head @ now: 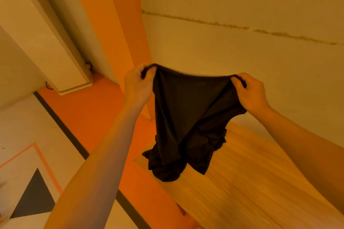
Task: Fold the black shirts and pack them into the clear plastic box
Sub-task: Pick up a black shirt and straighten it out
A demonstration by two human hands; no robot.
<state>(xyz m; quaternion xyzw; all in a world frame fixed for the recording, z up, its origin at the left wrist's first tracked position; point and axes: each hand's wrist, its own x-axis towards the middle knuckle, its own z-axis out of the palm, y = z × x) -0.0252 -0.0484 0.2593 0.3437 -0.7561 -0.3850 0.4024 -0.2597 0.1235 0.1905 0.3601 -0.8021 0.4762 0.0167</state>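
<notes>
A black shirt (188,109) hangs in the air between both hands, its top edge stretched across. My left hand (138,85) pinches the shirt's upper left corner with curled fingers. My right hand (250,92) pinches the upper right corner the same way. The shirt's lower part drapes down and bunches on the far left corner of the wooden table (251,182). The clear plastic box is not in view.
The table's far edge lies close to a pale wall (242,46). An orange pillar (115,24) and orange floor strip (89,117) are to the left. A white cabinet (46,33) stands against the left wall.
</notes>
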